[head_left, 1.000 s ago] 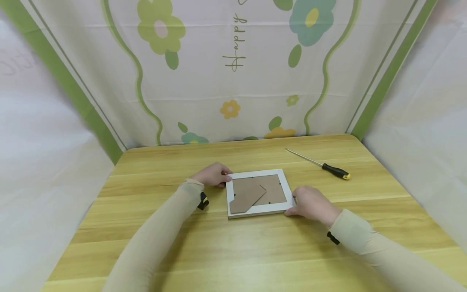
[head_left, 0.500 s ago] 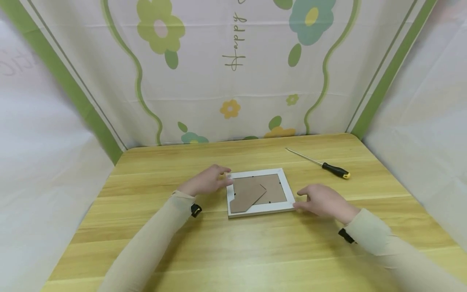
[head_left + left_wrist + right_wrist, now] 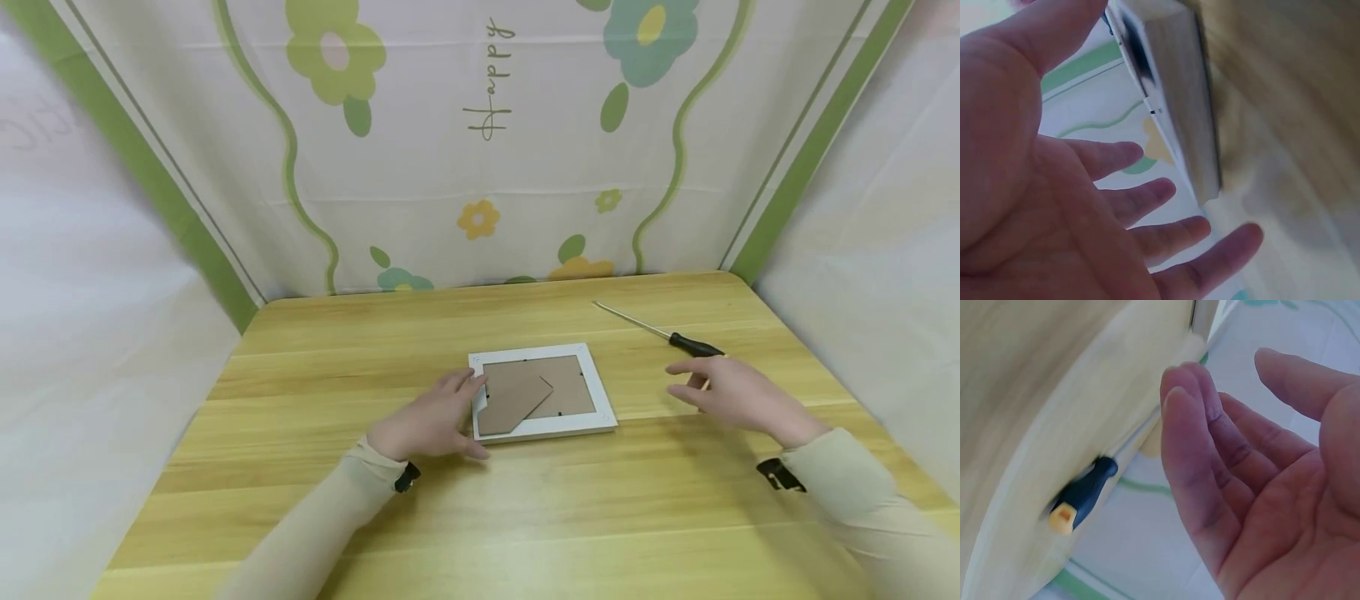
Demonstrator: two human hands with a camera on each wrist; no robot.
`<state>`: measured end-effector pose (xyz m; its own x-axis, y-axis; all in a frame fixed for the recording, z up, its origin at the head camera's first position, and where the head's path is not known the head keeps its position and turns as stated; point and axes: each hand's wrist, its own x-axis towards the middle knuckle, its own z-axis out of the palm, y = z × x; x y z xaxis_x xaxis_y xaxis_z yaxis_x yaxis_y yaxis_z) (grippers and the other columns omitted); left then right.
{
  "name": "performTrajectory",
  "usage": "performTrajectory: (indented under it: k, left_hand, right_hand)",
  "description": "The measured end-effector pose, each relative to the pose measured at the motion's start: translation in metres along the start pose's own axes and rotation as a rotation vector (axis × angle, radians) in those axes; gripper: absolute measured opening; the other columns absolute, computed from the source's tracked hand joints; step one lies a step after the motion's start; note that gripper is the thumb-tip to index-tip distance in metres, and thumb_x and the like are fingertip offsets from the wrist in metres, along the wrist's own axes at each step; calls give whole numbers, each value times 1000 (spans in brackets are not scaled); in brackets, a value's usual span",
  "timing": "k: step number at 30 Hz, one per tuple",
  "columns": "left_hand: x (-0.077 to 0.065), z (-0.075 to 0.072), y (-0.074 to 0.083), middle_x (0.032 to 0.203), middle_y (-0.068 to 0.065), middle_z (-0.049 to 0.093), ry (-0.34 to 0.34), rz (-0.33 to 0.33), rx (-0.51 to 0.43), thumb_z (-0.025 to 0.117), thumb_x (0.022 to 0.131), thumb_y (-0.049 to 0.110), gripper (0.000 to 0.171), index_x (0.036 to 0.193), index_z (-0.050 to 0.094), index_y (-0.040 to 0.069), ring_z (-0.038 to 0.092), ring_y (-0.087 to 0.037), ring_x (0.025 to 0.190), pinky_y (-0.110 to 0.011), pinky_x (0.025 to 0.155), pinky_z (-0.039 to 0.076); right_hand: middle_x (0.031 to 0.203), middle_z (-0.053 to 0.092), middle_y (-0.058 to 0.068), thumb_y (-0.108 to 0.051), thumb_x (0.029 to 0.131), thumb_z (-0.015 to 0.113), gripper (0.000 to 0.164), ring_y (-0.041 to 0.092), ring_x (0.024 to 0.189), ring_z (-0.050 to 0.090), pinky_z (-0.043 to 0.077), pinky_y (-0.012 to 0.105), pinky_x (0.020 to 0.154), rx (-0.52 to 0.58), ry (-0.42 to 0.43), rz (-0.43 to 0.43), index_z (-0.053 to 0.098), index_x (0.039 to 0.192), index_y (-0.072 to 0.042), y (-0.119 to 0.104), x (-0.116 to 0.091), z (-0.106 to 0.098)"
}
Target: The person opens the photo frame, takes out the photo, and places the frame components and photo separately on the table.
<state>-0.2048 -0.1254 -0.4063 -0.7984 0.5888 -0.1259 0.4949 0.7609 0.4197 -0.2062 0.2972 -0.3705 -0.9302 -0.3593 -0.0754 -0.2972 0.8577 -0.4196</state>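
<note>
A white picture frame point(image 3: 540, 427) lies back side up on the table, its brown backing board point(image 3: 573, 379) and folded brown stand flap point(image 3: 510, 408) showing. Spread around the frame's left edge is my left hand point(image 3: 427, 417), fingers extended; in the left wrist view the fingers point(image 3: 1166, 237) are apart beside the frame's side point(image 3: 1182, 100). My right hand point(image 3: 742, 400) hovers right of the frame, just in front of a screwdriver point(image 3: 693, 344) with a black and yellow handle. The right wrist view shows loosely bent fingers holding nothing, with the screwdriver handle point(image 3: 1082, 490) beyond them.
The wooden table point(image 3: 360, 333) backs onto a white curtain point(image 3: 420, 150) printed with flowers and green lines. White cloth also hangs on the left and right sides. The screwdriver's shaft points toward the back left.
Both hands have let go of the frame's edges. My right hand has moved right, toward the screwdriver handle; my left has shifted nearer along the frame's left side and spread its fingers.
</note>
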Motion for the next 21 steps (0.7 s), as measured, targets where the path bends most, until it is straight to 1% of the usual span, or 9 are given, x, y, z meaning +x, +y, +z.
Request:
performTrajectory:
  k: [3,5,7,10,14,18,21]
  left_hand:
    - [-1,4,-1,161,-24,15,-8,-15,-11,83,77,48,112,158,20,3,14,-46,146,-55,114,22]
    - [-1,6,-1,162,-24,13,-12,-22,-20,82,77,49,111,157,20,2,12,-49,145,-57,114,21]
    - [-1,7,-1,162,-23,12,-20,-28,-10,81,79,51,110,157,21,2,11,-49,145,-57,114,20]
    - [0,7,-1,161,-24,14,-15,-30,12,78,81,52,105,155,26,-1,14,-49,145,-57,114,21]
    - [1,8,-1,161,-23,17,-12,-42,45,75,83,53,99,153,31,-2,20,-46,145,-57,113,25]
    - [2,9,-2,161,-22,16,-17,-51,65,73,85,53,96,154,31,0,22,-42,145,-58,111,28]
    - [2,9,-2,162,-21,16,-17,-48,81,73,85,53,95,154,32,1,22,-40,145,-57,112,27]
  right_hand:
    - [89,67,0,-34,99,61,51,13,71,60,47,31,57,-6,25,1,58,133,4,10,0,-6]
    - [92,67,0,-33,100,61,50,14,75,62,48,32,60,-14,45,1,59,132,4,17,1,-10]
    - [94,68,2,-31,100,61,47,17,79,64,50,34,63,-23,61,3,60,131,4,23,1,-14]
    - [96,68,4,-28,100,61,43,21,84,65,51,38,68,-38,87,7,61,130,4,33,4,-18]
    - [98,68,7,-24,100,61,38,28,88,65,52,45,73,-39,119,-5,63,127,4,48,9,-19]
    - [102,68,13,-21,100,61,36,35,92,65,52,53,78,-35,144,-5,63,125,5,63,16,-17]
    - [105,67,21,-19,100,61,37,41,95,63,50,57,80,-35,149,8,61,126,7,75,22,-16]
